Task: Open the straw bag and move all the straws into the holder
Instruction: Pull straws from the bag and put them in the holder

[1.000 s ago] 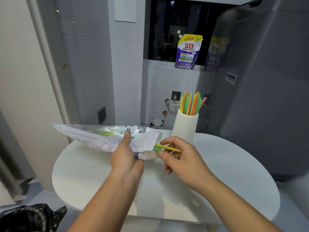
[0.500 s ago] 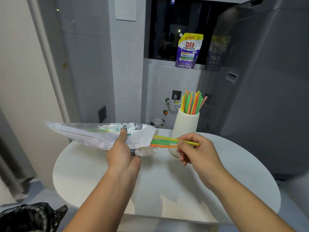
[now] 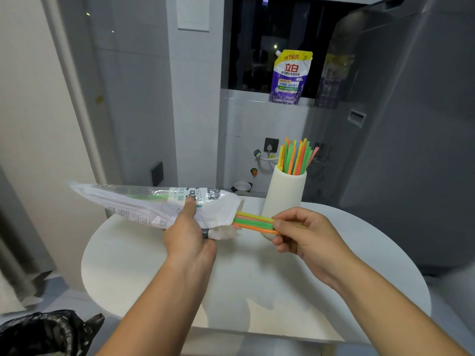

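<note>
several straws (image 3: 253,223) half outside bag (image 3: 144,205)

Chinese print on a detergent pouch and on a straw bag.

The purple detergent pouch (image 3: 290,78) stands in the upper centre-right of the frame. It carries the large red brand characters "立白" on a white patch. Its yellow top band reads "150克", after two characters too small to read. Under the brand run lines of small print. One of them appears to read "3倍洁净力", and the rest is too fine to make out. The straw bag (image 3: 144,205) stretches across the left middle of the frame. It shows the teal characters "吸管" beside its clear window. Next to them are crumpled dark Latin letters that look like "Dri". Lower down, the fine grey print and outline drawings are illegible.
</note>
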Demonstrator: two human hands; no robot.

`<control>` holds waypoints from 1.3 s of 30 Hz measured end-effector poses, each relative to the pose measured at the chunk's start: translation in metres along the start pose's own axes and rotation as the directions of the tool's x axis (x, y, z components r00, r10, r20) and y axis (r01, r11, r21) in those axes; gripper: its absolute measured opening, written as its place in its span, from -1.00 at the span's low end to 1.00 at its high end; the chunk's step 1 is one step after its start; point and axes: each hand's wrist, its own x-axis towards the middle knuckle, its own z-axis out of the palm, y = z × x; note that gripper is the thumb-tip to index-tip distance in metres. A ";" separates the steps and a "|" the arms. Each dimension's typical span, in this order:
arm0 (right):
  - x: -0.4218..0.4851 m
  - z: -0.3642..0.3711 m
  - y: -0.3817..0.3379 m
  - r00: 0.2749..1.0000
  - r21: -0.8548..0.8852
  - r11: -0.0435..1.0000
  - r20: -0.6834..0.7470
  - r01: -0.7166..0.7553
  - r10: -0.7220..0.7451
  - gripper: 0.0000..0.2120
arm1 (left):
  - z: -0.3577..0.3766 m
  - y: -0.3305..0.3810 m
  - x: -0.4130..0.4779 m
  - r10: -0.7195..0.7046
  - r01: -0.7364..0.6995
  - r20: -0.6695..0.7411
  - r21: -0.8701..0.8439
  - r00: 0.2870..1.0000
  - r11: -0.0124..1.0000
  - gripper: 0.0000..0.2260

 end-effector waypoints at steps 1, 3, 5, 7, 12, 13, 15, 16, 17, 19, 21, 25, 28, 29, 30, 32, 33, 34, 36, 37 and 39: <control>0.000 0.001 -0.001 1.000 0.034 0.999 -0.003 -0.019 0.019 -0.96 | 0.000 -0.001 -0.001 0.001 -0.001 -0.003 0.003 1.000 1.000 -0.60; -0.001 0.005 -0.002 0.999 0.075 0.997 -0.006 -0.034 0.035 -0.98 | 0.001 -0.002 -0.003 0.004 -0.004 -0.010 0.009 1.000 1.000 -0.59; -0.002 0.007 -0.001 1.000 0.071 0.997 0.000 -0.031 0.031 -0.90 | 0.001 -0.004 -0.003 -0.001 0.001 -0.011 0.007 1.000 1.000 -0.58; -0.003 0.009 0.000 0.999 0.050 0.998 0.014 -0.034 0.033 -0.86 | 0.000 -0.005 -0.002 -0.006 0.006 -0.016 0.004 1.000 1.000 -0.58; 0.000 0.006 0.001 0.999 0.017 0.999 -0.003 -0.039 0.039 -0.94 | 0.000 -0.005 -0.001 -0.009 0.009 -0.007 -0.007 1.000 1.000 -0.58; 0.000 0.005 0.001 0.999 0.009 0.999 -0.008 -0.041 0.042 -0.94 | -0.001 -0.005 0.000 -0.011 0.011 -0.003 -0.010 1.000 1.000 -0.58; 0.001 0.003 0.000 0.999 0.000 0.999 -0.015 -0.049 0.049 -0.90 | -0.001 -0.006 0.000 -0.013 0.013 0.001 -0.010 1.000 1.000 -0.58; 0.001 0.002 -0.001 0.998 0.005 0.999 -0.019 -0.051 0.052 -0.89 | -0.001 -0.006 -0.001 -0.012 0.012 0.001 -0.008 1.000 1.000 -0.58; 0.001 0.001 -0.001 0.998 0.017 0.998 -0.021 -0.052 0.052 -0.88 | -0.001 -0.007 -0.001 -0.012 0.012 0.001 -0.009 1.000 1.000 -0.58; 0.000 0.002 -0.002 0.999 0.056 0.997 -0.011 -0.049 0.050 -0.90 | -0.001 -0.008 -0.001 -0.014 0.014 0.003 -0.009 1.000 1.000 -0.58; -0.002 0.004 -0.002 0.999 0.064 0.997 0.017 -0.045 0.044 -0.85 | -0.001 -0.009 0.001 -0.018 0.018 0.002 -0.014 1.000 1.000 -0.58; -0.002 0.006 0.000 1.000 -0.004 1.000 0.011 -0.030 0.030 -0.86 | -0.003 -0.010 0.002 -0.016 0.016 0.005 -0.026 1.000 1.000 -0.57; 0.001 0.002 0.002 1.000 -0.032 0.999 -0.012 -0.017 0.016 -0.91 | -0.002 -0.008 0.002 -0.008 0.008 0.017 -0.024 1.000 1.000 -0.59; 0.002 0.000 0.002 1.000 -0.038 0.999 -0.016 -0.016 0.015 -0.91 | -0.001 -0.008 0.002 -0.004 0.004 0.021 -0.022 1.000 1.000 -0.60; 0.002 -0.001 0.001 1.000 -0.042 0.999 -0.015 -0.016 0.015 -0.91 | -0.002 -0.008 0.002 -0.001 0.001 0.020 -0.022 1.000 1.000 -0.60; 0.003 -0.003 0.000 1.000 -0.031 0.999 -0.009 -0.009 0.009 -0.91 | -0.003 -0.008 0.004 -0.002 0.003 0.026 -0.019 1.000 1.000 -0.60; 0.002 -0.003 -0.001 1.000 -0.007 1.000 -0.003 -0.007 0.007 -0.92 | -0.003 -0.009 0.003 -0.009 0.009 0.028 -0.008 1.000 1.000 -0.60; 0.001 -0.004 -0.003 1.000 0.026 1.000 0.004 -0.012 0.012 -0.91 | -0.002 -0.009 0.003 -0.014 0.014 0.032 0.006 0.999 1.000 -0.60; -0.002 -0.004 -0.005 0.999 0.104 0.994 0.021 -0.028 0.026 -0.77 | -0.002 -0.008 0.004 -0.018 0.017 0.025 0.031 1.000 0.999 -0.63; -0.003 -0.004 -0.005 0.999 0.143 0.989 0.025 -0.032 0.029 -0.68 | -0.002 -0.006 0.005 -0.020 0.019 0.018 0.036 1.000 0.999 -0.64; -0.005 -0.002 -0.002 1.000 0.207 0.978 -0.005 -0.022 0.024 -0.54 | -0.003 -0.002 0.008 -0.020 0.020 0.005 0.029 1.000 0.999 -0.64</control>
